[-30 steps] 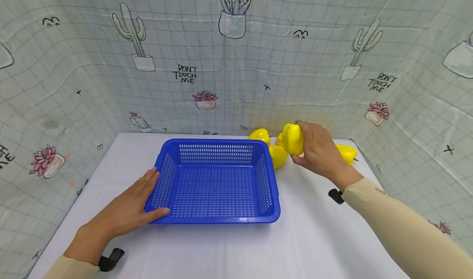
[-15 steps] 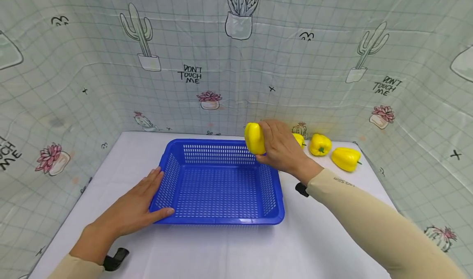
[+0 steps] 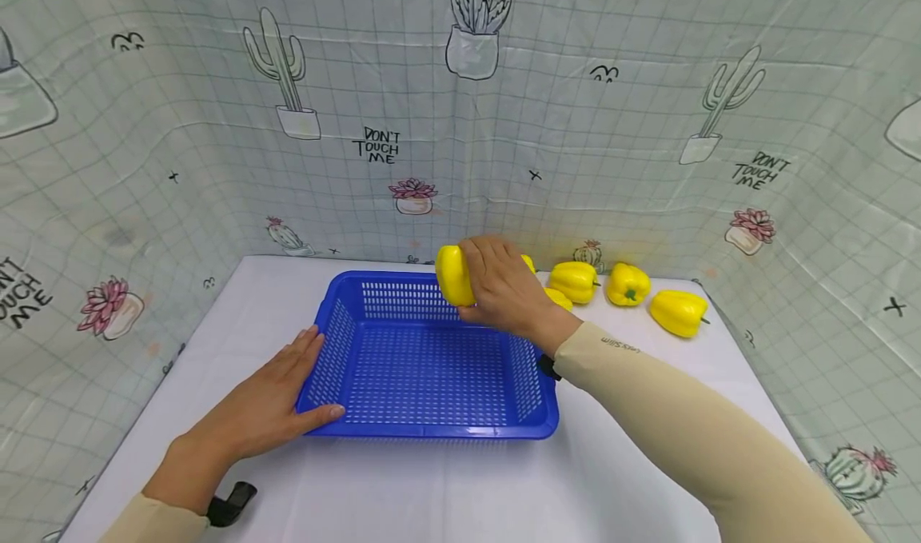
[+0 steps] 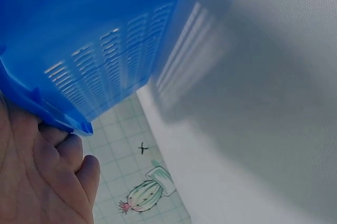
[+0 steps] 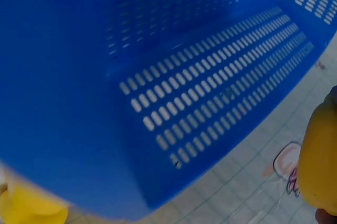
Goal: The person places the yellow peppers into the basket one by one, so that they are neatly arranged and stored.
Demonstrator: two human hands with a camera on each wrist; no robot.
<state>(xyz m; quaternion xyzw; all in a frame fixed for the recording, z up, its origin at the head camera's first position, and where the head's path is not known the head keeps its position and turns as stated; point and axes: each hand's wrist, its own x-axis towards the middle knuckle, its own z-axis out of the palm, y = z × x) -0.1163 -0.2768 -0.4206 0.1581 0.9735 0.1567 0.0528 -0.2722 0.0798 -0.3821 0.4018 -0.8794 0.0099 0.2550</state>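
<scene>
My right hand (image 3: 500,287) grips a yellow bell pepper (image 3: 453,276) above the back rim of the blue plastic basket (image 3: 424,431). In the right wrist view, part of that pepper (image 5: 318,161) shows at the right edge, beside the basket's slotted wall (image 5: 210,89). The left hand (image 3: 262,403) rests against the basket's left side, its fingers fairly straight along the rim and the thumb over the front left corner. In the left wrist view, fingers (image 4: 68,153) touch the rim's edge from outside. No pepper shows inside the basket.
Several more yellow bell peppers lie at the back right, including a rightmost pepper (image 3: 679,313), one beside it (image 3: 628,285) and another (image 3: 573,281); others are partly hidden by the right hand. A white cloth (image 3: 633,447) covers the table. A patterned curtain (image 3: 324,183) surrounds it.
The right hand has carried the pepper leftward from the pepper group to over the basket's back rim, uncovering peppers behind it. The left hand keeps its place on the basket; the view shifts slightly.
</scene>
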